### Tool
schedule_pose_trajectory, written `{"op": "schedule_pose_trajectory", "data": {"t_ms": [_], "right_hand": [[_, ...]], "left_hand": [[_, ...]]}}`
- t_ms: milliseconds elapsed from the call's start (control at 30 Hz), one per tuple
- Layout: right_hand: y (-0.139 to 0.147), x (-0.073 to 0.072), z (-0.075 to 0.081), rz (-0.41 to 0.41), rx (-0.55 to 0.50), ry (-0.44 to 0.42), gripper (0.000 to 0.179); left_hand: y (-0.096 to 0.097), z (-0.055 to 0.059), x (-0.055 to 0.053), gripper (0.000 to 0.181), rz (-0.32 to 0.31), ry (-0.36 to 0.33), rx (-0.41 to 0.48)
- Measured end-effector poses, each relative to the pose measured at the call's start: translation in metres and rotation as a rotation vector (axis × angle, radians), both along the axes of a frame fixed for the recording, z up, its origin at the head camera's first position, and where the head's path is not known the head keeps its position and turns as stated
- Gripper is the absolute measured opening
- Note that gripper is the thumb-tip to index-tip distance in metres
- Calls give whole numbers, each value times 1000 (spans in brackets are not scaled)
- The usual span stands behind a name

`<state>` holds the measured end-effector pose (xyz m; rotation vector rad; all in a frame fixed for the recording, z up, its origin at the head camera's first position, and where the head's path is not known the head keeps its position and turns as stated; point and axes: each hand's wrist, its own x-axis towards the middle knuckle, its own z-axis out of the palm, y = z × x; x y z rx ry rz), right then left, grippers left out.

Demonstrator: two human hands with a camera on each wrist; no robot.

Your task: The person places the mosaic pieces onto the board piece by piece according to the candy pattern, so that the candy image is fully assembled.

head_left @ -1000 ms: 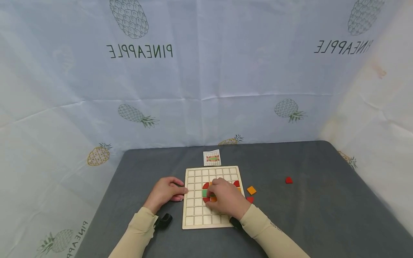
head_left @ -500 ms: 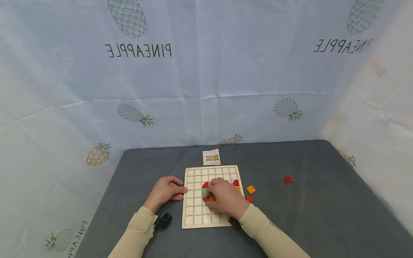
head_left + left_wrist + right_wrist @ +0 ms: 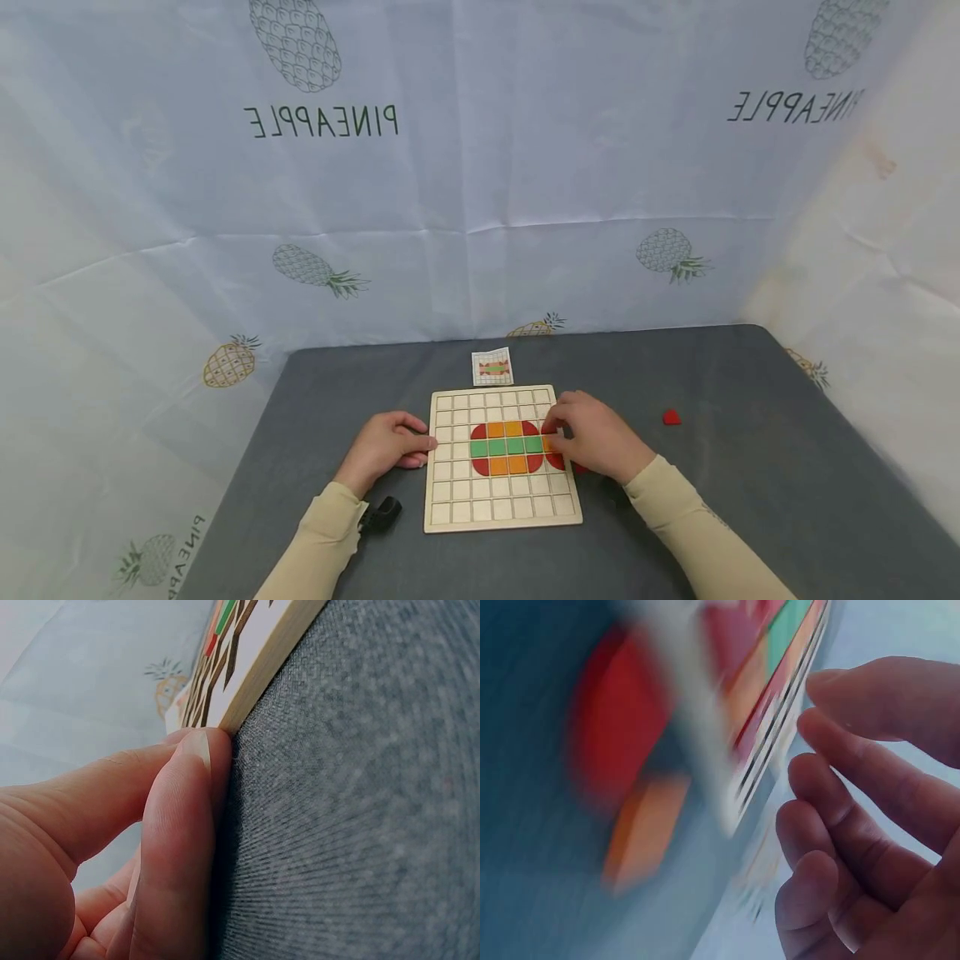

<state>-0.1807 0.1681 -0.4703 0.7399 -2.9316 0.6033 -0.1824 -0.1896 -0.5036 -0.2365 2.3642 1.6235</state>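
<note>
My left hand rests beside the wooden grid board, its thumb and forefinger tips meeting on the board's left edge. In the left wrist view the thumb covers part of that contact. Red, orange and green tiles lie in the grid as a striped block with rounded corners. My right hand is over the board's right edge, fingers bent loosely. Nothing shows between its thumb and fingers in the right wrist view. It partly hides the tiles at the right end.
A pattern card lies behind the board. One red piece sits farther right on the grey table. Next to the board's right edge are an orange square and a red piece, blurred in the wrist view.
My right hand has moved right, from the middle of the board to its right edge, uncovering the tiles in the centre. The left hand has stayed put.
</note>
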Motion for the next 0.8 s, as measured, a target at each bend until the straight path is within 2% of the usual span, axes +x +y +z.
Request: {"op": "schedule_pose_trajectory", "data": {"t_ms": [233, 467, 600, 800], "right_hand": [[75, -9, 4, -83, 50, 6, 14], [140, -11, 0, -127, 28, 3, 20], [167, -9, -1, -146, 25, -16, 21], [187, -7, -5, -187, 50, -37, 21]], "left_hand": [[0, 0, 0, 39, 12, -10, -14], [1, 2, 2, 38, 24, -11, -27], [2, 3, 1, 38, 25, -12, -30], [5, 2, 1, 40, 26, -18, -38]]}}
